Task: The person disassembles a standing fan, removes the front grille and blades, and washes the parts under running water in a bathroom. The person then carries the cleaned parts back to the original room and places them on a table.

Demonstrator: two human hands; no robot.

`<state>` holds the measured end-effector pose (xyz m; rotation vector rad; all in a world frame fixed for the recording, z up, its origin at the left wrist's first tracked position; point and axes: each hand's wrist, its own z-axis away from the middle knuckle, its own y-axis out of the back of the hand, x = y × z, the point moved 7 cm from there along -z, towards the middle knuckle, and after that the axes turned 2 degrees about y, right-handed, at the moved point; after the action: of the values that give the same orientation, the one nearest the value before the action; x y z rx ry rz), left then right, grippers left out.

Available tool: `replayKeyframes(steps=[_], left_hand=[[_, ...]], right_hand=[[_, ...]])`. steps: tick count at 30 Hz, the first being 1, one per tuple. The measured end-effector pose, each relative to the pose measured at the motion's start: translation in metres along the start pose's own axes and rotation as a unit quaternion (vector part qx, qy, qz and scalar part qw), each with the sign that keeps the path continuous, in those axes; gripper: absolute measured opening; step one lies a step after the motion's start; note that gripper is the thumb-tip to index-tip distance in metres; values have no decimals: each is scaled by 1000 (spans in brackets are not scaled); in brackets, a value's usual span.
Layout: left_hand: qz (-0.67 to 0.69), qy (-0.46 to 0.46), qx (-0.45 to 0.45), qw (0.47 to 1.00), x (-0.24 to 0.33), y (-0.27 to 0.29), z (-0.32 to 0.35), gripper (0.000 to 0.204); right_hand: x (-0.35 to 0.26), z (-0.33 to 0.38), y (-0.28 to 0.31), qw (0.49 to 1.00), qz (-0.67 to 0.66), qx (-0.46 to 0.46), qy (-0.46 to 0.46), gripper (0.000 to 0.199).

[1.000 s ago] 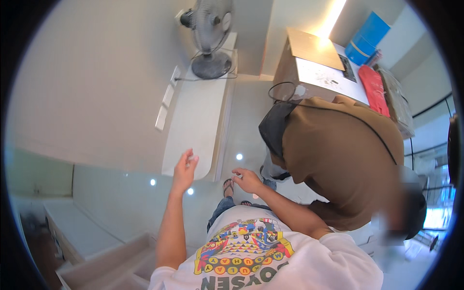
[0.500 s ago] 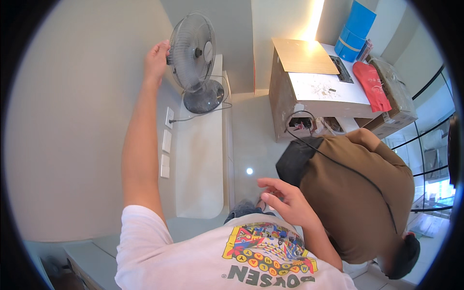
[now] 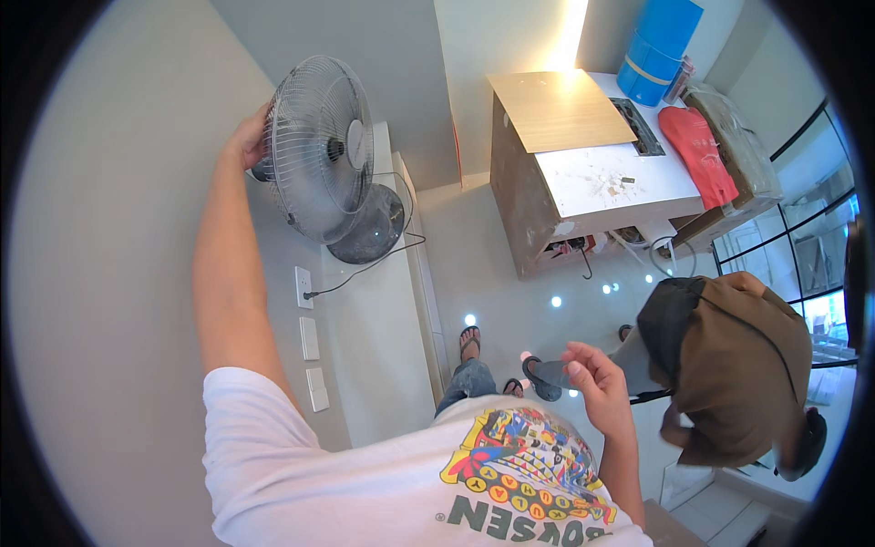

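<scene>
An electric fan (image 3: pixel 321 150) with a wire cage and dark round base stands on a pale ledge at the left, its head leaning toward the wall. My left hand (image 3: pixel 246 139) is stretched out to the back of the fan head and curls round the housing there; the fingertips are partly hidden by the cage. From the base a dark cord (image 3: pixel 365 273) runs to a wall outlet (image 3: pixel 303 287). My right hand (image 3: pixel 597 387) hovers in front of my shirt, fingers loosely bent and apart, with nothing in it.
A co-worker in a brown top (image 3: pixel 752 365) bends over at the right. Beyond stands a cabinet (image 3: pixel 538 205) carrying a wooden board (image 3: pixel 565 109), a blue roll (image 3: pixel 661 50) and a red cloth-like item (image 3: pixel 697 155). Wall switches (image 3: pixel 310 338) sit below the outlet.
My left hand has moved farther round the fan's back, and the fan head looks more tilted. My right hand has shifted right. The co-worker has moved right, away from the cabinet.
</scene>
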<state>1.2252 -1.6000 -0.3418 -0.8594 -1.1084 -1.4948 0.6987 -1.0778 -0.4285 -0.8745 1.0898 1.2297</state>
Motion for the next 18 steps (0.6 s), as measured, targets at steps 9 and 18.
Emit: replayKeyframes(steps=[9, 18], left_hand=[[81, -33, -34, 996, -5, -5, -40, 50], [75, -86, -17, 993, 95, -66, 38, 38]], right_hand=[[7, -112, -26, 995, 100, -8, -18, 37], [14, -169, -52, 978, 195, -71, -35, 45]])
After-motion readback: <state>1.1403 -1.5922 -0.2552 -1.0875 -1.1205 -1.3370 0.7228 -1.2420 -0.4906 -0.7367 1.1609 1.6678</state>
